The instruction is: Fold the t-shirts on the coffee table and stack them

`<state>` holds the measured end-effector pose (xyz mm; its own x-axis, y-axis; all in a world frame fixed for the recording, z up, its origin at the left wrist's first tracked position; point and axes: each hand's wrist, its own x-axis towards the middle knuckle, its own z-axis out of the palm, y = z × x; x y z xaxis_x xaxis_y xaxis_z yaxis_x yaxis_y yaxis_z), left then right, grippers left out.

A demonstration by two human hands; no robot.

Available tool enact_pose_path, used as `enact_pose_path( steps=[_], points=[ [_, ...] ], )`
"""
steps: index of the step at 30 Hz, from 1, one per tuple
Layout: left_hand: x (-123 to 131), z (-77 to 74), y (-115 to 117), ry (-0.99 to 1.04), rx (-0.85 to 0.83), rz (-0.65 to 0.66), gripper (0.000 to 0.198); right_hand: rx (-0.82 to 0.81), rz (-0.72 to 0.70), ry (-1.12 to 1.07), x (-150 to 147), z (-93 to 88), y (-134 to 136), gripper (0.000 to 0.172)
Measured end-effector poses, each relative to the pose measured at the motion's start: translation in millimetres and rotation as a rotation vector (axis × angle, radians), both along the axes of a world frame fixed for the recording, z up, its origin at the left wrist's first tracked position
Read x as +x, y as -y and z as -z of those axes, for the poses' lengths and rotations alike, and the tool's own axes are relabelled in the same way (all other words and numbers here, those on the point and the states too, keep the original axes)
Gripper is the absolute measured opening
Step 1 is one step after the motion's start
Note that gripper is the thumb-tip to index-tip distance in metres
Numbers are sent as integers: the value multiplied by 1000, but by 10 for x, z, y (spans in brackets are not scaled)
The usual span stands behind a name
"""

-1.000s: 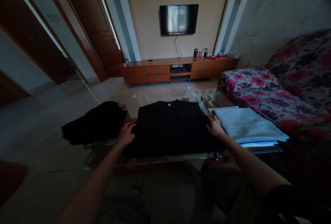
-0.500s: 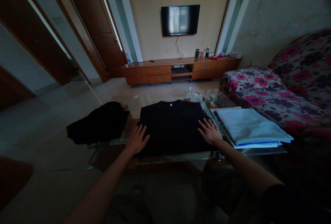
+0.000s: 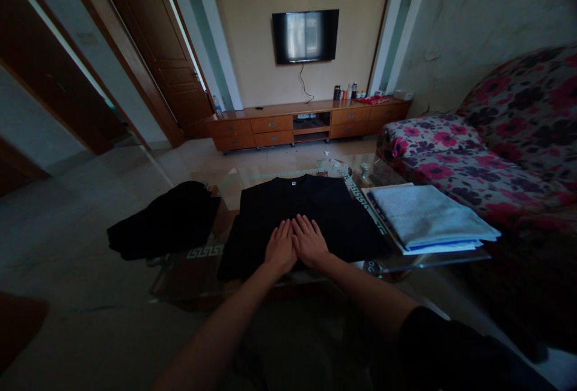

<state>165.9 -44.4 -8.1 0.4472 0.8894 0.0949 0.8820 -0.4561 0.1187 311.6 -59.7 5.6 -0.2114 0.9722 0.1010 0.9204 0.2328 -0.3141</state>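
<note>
A black T-shirt (image 3: 315,198) lies spread on the glass coffee table (image 3: 180,283), its collar with a small white label at the far side. My left hand (image 3: 282,246) rests flat on the middle of the shirt, fingers stretched out. Right beside it, my right hand (image 3: 310,239) also lies flat on the fabric, and the two hands touch along their inner edges. Neither hand grips the cloth. The near edge of the shirt is partly hidden by my forearms.
A heap of black cloth (image 3: 164,222) lies on the table's left. Folded light-coloured cloths (image 3: 428,213) are stacked on its right. Farther back are a floral sofa (image 3: 451,144), a low wooden TV cabinet (image 3: 270,129) and a wall-mounted television (image 3: 305,36).
Both hands have moved inward from the shirt's two sides to its middle and now lie together. The shirt's near left and right parts reach farther outward. The view has shifted slightly.
</note>
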Motion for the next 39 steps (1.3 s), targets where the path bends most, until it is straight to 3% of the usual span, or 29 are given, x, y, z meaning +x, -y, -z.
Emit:
enact_pose_path(
  steps=[4,9,16,21,25,33,39],
  points=[
    [11,96,39,5,-13,-43,62,-38,24,-4,-28,98,26,67],
    [-171,41,85,21,-16,-75,68,-19,0,27,260,84,92,66],
    [-624,-69,145,28,-14,-88,69,-20,187,138,1233,211,227,65],
    [-1079,-45,61,60,-4,-192,70,-14,278,192,1786,298,254,74],
    [-1279,14,25,78,-11,-217,75,0,306,188,1820,307,286,75],
    [-1282,81,178,61,-1,-329,70,-25,341,152,1764,367,416,74],
    [-1095,-58,123,-8,69,-548,77,-74,615,102,1612,216,222,77]
  ],
)
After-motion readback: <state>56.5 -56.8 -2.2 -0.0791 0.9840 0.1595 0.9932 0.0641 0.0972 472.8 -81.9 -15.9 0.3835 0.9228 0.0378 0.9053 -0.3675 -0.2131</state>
